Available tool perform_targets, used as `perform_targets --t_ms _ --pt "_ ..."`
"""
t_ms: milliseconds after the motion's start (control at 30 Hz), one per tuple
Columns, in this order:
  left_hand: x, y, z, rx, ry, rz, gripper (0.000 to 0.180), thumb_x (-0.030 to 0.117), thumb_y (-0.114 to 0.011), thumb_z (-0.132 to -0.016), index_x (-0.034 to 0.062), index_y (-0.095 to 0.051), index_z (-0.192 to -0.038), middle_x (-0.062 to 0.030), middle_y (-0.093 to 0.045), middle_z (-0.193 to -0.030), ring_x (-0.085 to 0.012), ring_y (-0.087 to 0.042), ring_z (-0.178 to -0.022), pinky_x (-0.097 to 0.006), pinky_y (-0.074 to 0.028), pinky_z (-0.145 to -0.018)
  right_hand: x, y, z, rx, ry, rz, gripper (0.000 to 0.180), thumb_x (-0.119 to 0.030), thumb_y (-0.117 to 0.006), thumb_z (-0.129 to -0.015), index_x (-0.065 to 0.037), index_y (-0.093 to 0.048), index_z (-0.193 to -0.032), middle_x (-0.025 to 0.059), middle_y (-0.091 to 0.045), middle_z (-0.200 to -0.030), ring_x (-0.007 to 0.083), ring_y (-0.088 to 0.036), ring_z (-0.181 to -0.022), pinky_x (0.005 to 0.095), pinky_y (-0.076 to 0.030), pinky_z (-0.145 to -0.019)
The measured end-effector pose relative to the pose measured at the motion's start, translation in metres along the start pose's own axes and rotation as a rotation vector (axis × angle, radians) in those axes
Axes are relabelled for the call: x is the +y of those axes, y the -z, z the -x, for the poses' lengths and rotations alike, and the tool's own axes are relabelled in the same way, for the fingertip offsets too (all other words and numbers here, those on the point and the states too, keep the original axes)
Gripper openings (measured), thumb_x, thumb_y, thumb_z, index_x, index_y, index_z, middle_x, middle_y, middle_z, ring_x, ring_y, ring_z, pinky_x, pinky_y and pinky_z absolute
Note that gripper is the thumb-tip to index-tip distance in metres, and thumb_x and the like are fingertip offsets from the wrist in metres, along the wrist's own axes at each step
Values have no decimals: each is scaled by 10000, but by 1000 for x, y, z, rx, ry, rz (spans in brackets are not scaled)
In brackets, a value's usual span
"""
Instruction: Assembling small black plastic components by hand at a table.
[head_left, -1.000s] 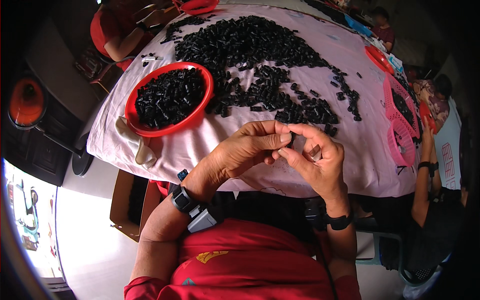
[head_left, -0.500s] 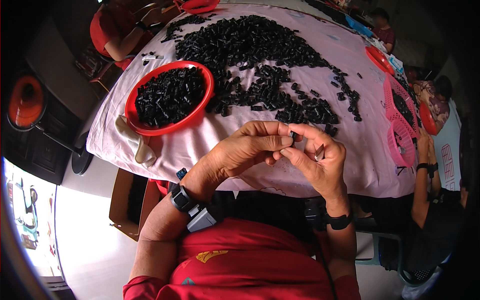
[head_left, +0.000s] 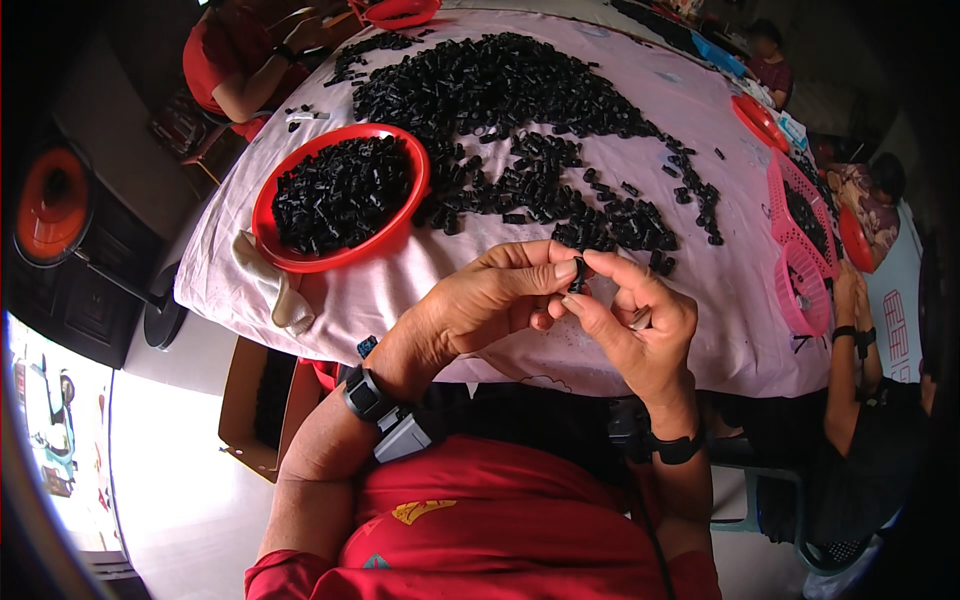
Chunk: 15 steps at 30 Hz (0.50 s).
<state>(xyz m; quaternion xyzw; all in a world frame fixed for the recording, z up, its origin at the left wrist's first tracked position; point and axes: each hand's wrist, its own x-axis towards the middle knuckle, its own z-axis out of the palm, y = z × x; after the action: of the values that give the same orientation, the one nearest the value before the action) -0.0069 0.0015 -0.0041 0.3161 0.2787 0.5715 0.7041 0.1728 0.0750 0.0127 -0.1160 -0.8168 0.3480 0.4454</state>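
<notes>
At the left, a pale green scooter (head_left: pixel 52 430) shows in the bright light, and above it is a round orange machine (head_left: pixel 52 205) on a stand. Next is an open brown cardboard box (head_left: pixel 237 415) with dark stuff in it, on the floor by the table. Farther back, a person in a red shirt (head_left: pixel 215 75) is at the table's edge. A white cloth (head_left: pixel 283 300) lies by a red basin (head_left: pixel 345 264), which is full of small black parts (head_left: pixel 340 195).

The left hand (head_left: pixel 490 295) has its thumb and finger clamped on one small black part (head_left: pixel 577 273), just over the near side of the table. A big black heap (head_left: pixel 500 90) is spread out behind. The right hand (head_left: pixel 645 325) meets the left at the fingertips, around that same part, and a grey flat strip (head_left: pixel 640 319) is tucked in its bent fingers. A pink tablecloth (head_left: pixel 735 290) is under it all. Over to the right are a red bowl (head_left: pixel 757 120), a pink basket (head_left: pixel 778 195) with black parts inside, a smaller pink basket (head_left: pixel 817 312), and another person's arm (head_left: pixel 843 365) with a dark band on the wrist
</notes>
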Motion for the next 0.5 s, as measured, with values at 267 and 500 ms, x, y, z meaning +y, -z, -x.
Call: perform_targets --t_ms 267,500 --pt "-6 -2 -4 52 1 102 158 217 -616 -941 87 -633 -1029 38 -629 -865 -51 -596 -736 -191 -471 -614 10 -5 -1 114 441 529 360 -105 -782 -761 -83 -678 -1105 15 -641 -658 152 -600 -521 276 -478 -474" --pt "-9 1 -4 47 8 128 201 252 -611 -940 91 -631 -1059 41 -628 -875 -53 -578 -758 -206 -448 -653 5 -4 -1 130 342 378 226 -145 -811 -739 -61 -661 -885 43 -612 -649 176 -607 -531 285 -466 -465"
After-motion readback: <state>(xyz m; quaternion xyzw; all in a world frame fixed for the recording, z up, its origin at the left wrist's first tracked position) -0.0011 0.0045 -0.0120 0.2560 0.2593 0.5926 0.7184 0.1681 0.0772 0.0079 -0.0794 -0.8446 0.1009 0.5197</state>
